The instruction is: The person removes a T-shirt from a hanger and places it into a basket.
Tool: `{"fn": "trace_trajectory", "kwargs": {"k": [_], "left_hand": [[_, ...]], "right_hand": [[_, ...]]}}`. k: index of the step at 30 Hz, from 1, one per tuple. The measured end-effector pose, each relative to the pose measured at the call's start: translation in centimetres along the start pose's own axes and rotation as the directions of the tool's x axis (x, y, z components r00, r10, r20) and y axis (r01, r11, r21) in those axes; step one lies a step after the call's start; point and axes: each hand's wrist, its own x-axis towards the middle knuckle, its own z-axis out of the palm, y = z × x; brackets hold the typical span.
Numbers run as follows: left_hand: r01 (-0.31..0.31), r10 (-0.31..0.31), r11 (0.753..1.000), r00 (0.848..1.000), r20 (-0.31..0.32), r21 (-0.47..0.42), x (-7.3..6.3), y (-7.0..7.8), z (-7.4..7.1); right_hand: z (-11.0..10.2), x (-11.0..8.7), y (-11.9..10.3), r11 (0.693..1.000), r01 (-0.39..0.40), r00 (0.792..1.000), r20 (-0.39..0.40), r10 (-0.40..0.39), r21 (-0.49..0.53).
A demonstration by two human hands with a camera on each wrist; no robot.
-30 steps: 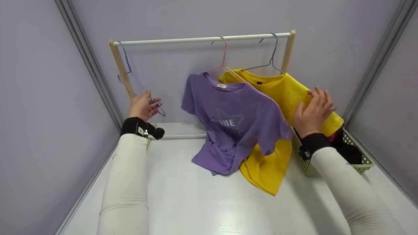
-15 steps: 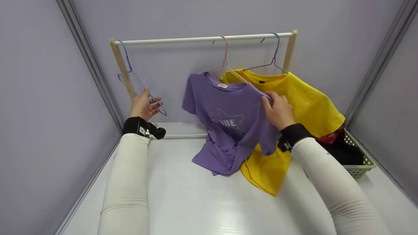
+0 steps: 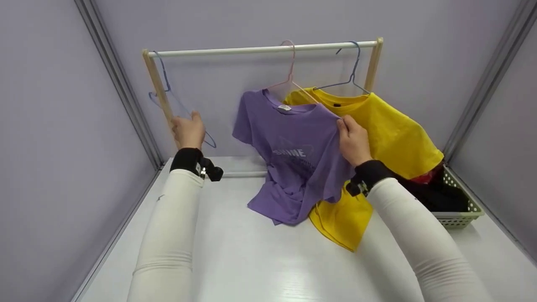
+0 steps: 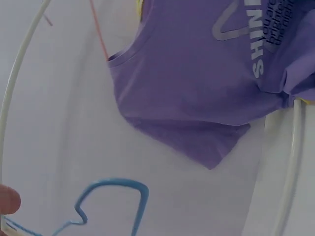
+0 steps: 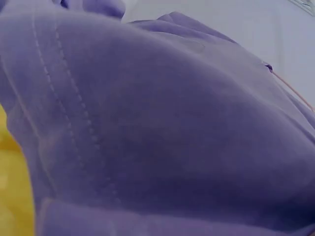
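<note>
A purple T-shirt (image 3: pixel 289 138) with a star print hangs on a pink wire hanger (image 3: pixel 291 69) from the rack's white rail (image 3: pixel 235 51). My right hand (image 3: pixel 355 140) grips its shoulder, thumb at the hanger's end. In the right wrist view the purple cloth (image 5: pixel 162 123) fills most of the picture. My left hand (image 3: pixel 188 131) has curled fingers at the rack's left wooden post (image 3: pixel 156 82) and seems to grip it; the palm side is hidden. Beside it hangs a bare blue hanger (image 3: pixel 165 77). In the left wrist view that hanger's end (image 4: pixel 115 182) lies near a fingertip (image 4: pixel 9 199).
A yellow T-shirt (image 3: pixel 390 126) hangs on a dark blue hanger (image 3: pixel 353 69) at the rack's right end, partly behind the purple one. At the right stands a green perforated basket (image 3: pixel 459 218) with black and red cloth. Pale walls (image 3: pixel 42 126) enclose the white table (image 3: pixel 251 260).
My right hand has moved left from the yellow T-shirt to the purple one's shoulder. The pink hook has turned and risen slightly. My left hand has shifted and curled its fingers at the post.
</note>
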Motion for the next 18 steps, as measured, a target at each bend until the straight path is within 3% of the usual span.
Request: {"fn": "trace_trajectory", "kwargs": {"k": [2, 5, 7, 9, 13, 15, 18], "left_hand": [[-0.114, 0.119, 0.992, 0.988, -0.099, 0.058, -0.5, 0.3, 0.9], [-0.330, 0.336, 0.942, 0.927, -0.168, 0.063, -1.8, 1.0, 2.4], [-0.452, 0.457, 0.890, 0.878, -0.144, 0.069, -2.8, 1.5, 3.3], [-0.540, 0.544, 0.839, 0.836, -0.079, 0.065, -3.8, 2.1, 4.0], [-0.649, 0.646, 0.755, 0.761, 0.057, 0.092, -5.4, 2.8, 5.0], [-0.696, 0.691, 0.709, 0.718, 0.085, 0.113, -6.0, 3.0, 5.2], [-0.744, 0.738, 0.653, 0.667, 0.097, 0.142, -6.8, 2.8, 5.2]], "right_hand": [[-0.2, 0.0, -0.2, 1.000, -0.008, 1.000, -0.019, 0.008, 0.025], [-0.9, -0.1, -0.5, 0.997, -0.016, 0.999, -0.034, 0.019, 0.072], [-1.5, -0.3, -0.6, 0.993, -0.014, 0.999, -0.032, 0.017, 0.118], [-2.2, -0.7, -0.7, 0.986, 0.005, 0.999, -0.036, 0.001, 0.165], [-4.0, -2.2, -0.7, 0.964, 0.059, 0.997, -0.055, -0.047, 0.258], [-5.2, -3.2, -0.9, 0.954, 0.083, 0.996, -0.058, -0.069, 0.289], [-7.1, -4.8, -0.9, 0.940, 0.112, 0.994, -0.055, -0.099, 0.322]]}}
